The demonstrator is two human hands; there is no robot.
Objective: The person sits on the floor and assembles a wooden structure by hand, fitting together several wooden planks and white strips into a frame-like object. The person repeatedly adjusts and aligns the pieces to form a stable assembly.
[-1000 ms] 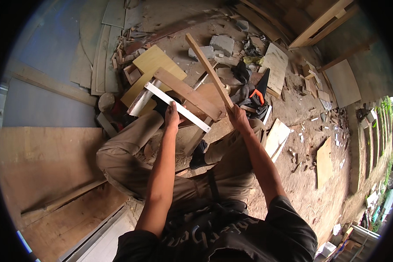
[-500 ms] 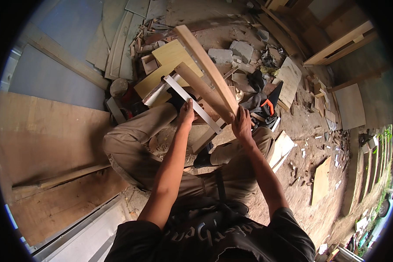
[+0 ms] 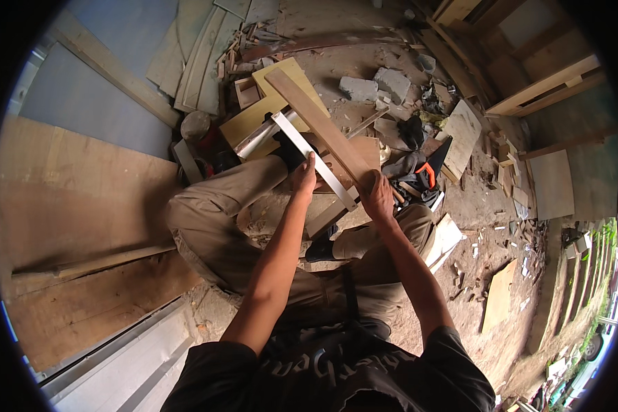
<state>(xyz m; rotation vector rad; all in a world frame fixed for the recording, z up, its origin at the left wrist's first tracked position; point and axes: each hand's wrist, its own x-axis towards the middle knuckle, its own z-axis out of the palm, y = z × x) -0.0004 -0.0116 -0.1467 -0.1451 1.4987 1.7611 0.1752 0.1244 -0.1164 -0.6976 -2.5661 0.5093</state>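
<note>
Wooden plank (image 3: 321,125), edge near white strip (image 3: 294,136), gap between

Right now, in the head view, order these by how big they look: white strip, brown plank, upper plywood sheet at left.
1. Upper plywood sheet
2. Brown plank, in your right hand
3. White strip, in your left hand

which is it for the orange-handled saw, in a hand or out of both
Out of both: the saw is apart from the right hand, which grips a wooden board, and the left hand holds a white strip.
</note>
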